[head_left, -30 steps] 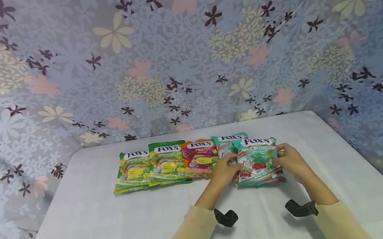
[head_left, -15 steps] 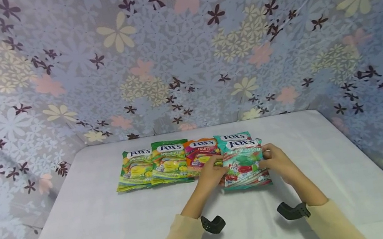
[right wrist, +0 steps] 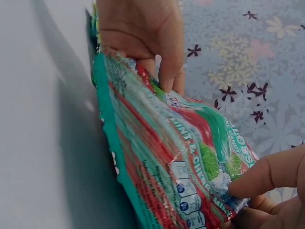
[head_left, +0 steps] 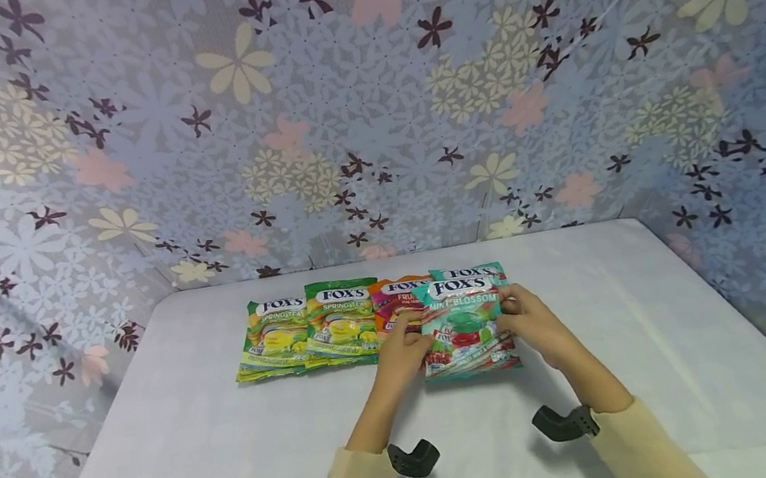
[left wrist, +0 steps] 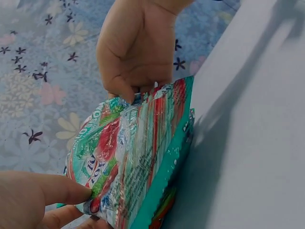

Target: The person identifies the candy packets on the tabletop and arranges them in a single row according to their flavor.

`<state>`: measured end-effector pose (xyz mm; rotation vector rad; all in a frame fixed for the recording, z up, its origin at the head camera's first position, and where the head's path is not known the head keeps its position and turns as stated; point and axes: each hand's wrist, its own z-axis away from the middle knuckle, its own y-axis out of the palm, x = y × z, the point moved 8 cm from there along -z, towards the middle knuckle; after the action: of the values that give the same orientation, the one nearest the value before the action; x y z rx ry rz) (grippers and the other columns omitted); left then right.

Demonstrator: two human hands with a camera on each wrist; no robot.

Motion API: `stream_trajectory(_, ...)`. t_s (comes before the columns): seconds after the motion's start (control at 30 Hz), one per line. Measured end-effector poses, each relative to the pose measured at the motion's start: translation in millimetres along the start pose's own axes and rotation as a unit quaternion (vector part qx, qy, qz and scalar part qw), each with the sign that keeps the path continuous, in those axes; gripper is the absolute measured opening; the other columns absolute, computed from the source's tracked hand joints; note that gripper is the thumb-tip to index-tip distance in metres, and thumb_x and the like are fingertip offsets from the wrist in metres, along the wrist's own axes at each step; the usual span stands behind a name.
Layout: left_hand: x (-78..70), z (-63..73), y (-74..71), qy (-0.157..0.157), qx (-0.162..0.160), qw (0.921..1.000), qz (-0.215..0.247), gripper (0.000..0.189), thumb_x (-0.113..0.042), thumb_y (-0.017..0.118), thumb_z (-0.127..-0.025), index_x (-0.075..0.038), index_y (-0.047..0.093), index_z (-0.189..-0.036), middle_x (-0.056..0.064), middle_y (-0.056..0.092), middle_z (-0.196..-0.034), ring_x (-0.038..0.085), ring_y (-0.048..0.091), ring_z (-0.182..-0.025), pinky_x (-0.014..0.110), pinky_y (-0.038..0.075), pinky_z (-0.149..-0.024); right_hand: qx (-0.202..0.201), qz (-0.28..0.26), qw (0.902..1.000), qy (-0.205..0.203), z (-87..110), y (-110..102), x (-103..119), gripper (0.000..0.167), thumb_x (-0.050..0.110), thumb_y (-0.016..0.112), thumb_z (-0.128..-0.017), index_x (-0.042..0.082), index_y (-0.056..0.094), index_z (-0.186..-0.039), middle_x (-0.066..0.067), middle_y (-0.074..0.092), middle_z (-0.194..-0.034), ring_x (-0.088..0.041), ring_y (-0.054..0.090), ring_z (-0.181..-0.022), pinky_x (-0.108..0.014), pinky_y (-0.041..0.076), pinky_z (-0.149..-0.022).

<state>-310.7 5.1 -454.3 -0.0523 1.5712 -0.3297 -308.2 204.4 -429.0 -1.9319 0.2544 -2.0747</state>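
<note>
Both hands hold a teal Fox's Mint Blossom candy bag [head_left: 466, 335] by its two sides, toward the right of a row of candy bags. My left hand [head_left: 400, 353] pinches its left edge, the thumb on the printed front. On the opposite edge my right hand [head_left: 536, 327] grips in the same way. The held bag covers part of an orange Fox's Fruits bag [head_left: 385, 299] and most of another teal Fox's bag [head_left: 487, 267] behind it. In the left wrist view, the striped lower part of the held bag [left wrist: 147, 129] faces the camera.
Two green Fox's Spring Tea bags, the outer one [head_left: 274, 338] and the inner one [head_left: 341, 326], lie side by side at the left of the row. Everything rests on a white-covered table [head_left: 200, 464]. Flower-patterned cloth [head_left: 346, 110] surrounds its back and sides.
The hands have carried the teal candy bag to the left. It now overlaps the orange bag and covers more of the other teal bag. The remaining bags appear to stay put.
</note>
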Motion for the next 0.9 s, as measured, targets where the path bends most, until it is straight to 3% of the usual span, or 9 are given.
stream_trajectory(0.27, 1.9, 1.3, -7.2, 0.005, -0.011, 0.9999, 0.0, 0.038, -0.011, 0.059, -0.093, -0.006, 0.053, -0.13, 0.01, 0.069, -0.077, 0.01, 0.044, -0.047, 0.024, 0.037, -0.048, -0.001, -0.021, 0.9998, -0.006, 1.1, 6, 3, 0.034, -0.003, 0.05, -0.087, -0.006, 0.042, -0.12, -0.022, 0.059, -0.114, -0.021, 0.058, -0.087, -0.032, 0.045, -0.075)
stream_trajectory(0.37, 2.6, 1.1, -8.3, 0.003, -0.008, 1.0, 0.001, 0.038, -0.012, 0.059, -0.093, -0.007, 0.053, -0.131, 0.007, 0.067, -0.073, 0.009, 0.041, -0.045, 0.024, 0.036, -0.048, -0.002, -0.027, 0.9996, -0.005, 1.9, 7, 3, 0.036, -0.003, 0.051, -0.088, -0.006, 0.042, -0.122, -0.022, 0.059, -0.114, -0.021, 0.058, -0.089, -0.032, 0.045, -0.076)
stream_trajectory(0.63, -1.1, 1.8, -11.7, 0.014, -0.011, 0.9998, 0.009, 0.037, -0.011, 0.061, -0.092, -0.006, 0.055, -0.129, 0.01, 0.068, -0.075, 0.011, 0.05, -0.052, 0.022, 0.041, -0.049, -0.008, -0.037, 0.9993, 0.0, -0.3, 8, 0, 0.038, -0.004, 0.054, -0.087, -0.007, 0.043, -0.123, -0.022, 0.059, -0.115, -0.021, 0.058, -0.093, -0.034, 0.045, -0.082)
stream_trajectory(0.9, -6.4, 2.4, -12.6, 0.024, -0.006, 0.9997, 0.0, 0.035, -0.01, 0.06, -0.094, -0.007, 0.055, -0.129, 0.01, 0.065, -0.069, 0.011, 0.044, -0.046, 0.023, 0.04, -0.048, 0.0, -0.06, 0.9982, 0.003, -3.7, 5, -3, 0.043, -0.004, 0.056, -0.086, -0.008, 0.041, -0.127, -0.014, 0.056, -0.107, -0.015, 0.053, -0.083, -0.03, 0.045, -0.071)
